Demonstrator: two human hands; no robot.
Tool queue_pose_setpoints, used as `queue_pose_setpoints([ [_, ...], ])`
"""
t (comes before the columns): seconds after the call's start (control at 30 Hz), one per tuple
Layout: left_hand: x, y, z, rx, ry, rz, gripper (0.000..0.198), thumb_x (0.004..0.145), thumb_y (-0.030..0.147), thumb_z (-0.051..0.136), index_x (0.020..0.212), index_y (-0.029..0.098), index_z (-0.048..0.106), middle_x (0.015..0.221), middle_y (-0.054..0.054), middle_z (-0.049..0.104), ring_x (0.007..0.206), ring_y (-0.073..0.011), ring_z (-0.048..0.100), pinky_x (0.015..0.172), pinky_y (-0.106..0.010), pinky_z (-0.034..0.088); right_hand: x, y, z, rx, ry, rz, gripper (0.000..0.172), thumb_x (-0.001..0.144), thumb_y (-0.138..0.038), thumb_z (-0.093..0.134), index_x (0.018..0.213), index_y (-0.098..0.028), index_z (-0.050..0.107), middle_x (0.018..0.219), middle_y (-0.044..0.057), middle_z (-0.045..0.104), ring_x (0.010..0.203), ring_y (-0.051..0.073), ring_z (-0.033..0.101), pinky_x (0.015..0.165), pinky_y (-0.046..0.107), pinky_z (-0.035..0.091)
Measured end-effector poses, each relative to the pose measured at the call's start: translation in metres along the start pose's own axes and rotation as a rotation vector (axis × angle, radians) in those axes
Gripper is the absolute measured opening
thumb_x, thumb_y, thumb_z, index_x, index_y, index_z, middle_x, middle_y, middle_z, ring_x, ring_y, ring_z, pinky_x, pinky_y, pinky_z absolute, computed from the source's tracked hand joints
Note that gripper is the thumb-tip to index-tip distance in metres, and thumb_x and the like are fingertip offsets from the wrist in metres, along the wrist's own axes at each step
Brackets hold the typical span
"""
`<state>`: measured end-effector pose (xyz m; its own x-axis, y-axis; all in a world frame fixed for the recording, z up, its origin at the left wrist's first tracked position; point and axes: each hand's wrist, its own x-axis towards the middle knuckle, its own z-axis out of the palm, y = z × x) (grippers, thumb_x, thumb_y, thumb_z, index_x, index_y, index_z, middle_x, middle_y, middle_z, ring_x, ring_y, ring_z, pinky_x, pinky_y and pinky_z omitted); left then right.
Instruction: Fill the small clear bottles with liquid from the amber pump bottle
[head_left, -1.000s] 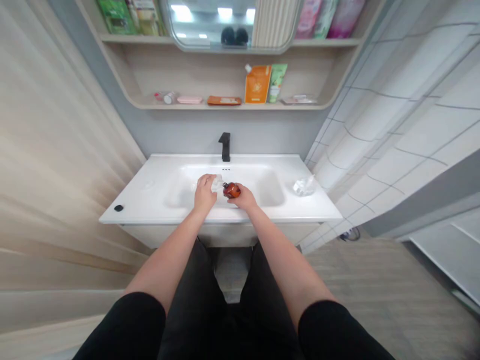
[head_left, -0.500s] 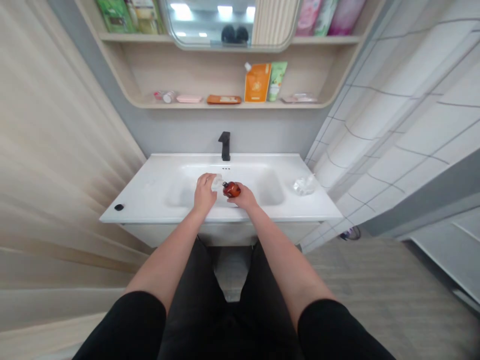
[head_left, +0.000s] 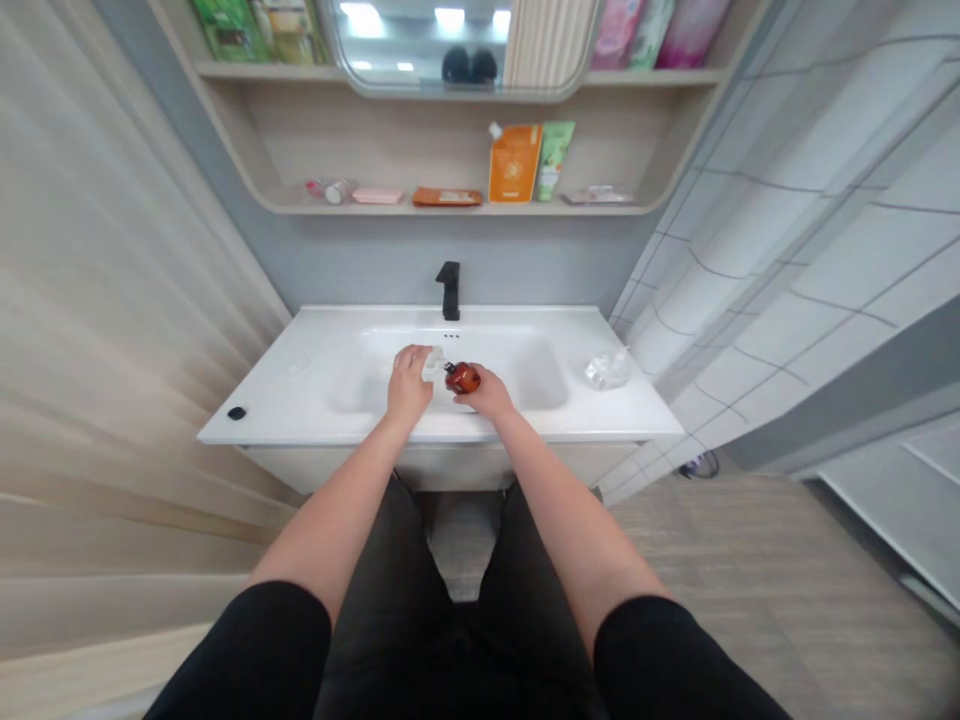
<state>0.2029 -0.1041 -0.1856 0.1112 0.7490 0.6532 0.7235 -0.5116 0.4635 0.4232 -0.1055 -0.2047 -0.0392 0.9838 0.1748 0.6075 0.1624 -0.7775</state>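
Observation:
Over the white sink basin (head_left: 517, 355), my right hand (head_left: 489, 393) is closed round a small amber bottle (head_left: 463, 378). The bottle lies tilted, its dark neck pointing left. My left hand (head_left: 408, 380) grips a white, partly see-through item (head_left: 434, 363), perhaps a cotton pad or tissue; its kind is too small to make out. The bottle's neck sits right beside this item, and I cannot tell whether they touch. My fingers hide part of both things.
Behind the basin stands a black faucet (head_left: 450, 290). A crumpled clear plastic bundle (head_left: 608, 370) lies on the counter at the right, a small black cap (head_left: 237, 413) at the left. Above, a shelf (head_left: 300, 208) bears an orange pouch (head_left: 514, 165) and a green tube (head_left: 554, 160).
Almost nothing differs. Both hands keep their hold on the bottle and the white item, over the same spot of the basin; the view has shifted very slightly.

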Motion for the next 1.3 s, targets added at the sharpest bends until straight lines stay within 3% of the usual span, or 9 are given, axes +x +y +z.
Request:
queue_pose_setpoints([
  [1.3,-0.0018,0.0053,-0.0041,0.109,0.015,0.065,0.072,0.081,-0.003,0.06,0.149,0.02,0.068,0.149,-0.017,0.067,0.15,-0.0349,0.055,0.133,-0.055,0.045,-0.0023,-0.0014,-0.0007,0.055,0.034,-0.022,0.079,0.061,-0.025,0.1,0.135,-0.032,0.073,0.122,0.002,0.081,0.116,0.032,0.076,0.108,0.048,0.059],
])
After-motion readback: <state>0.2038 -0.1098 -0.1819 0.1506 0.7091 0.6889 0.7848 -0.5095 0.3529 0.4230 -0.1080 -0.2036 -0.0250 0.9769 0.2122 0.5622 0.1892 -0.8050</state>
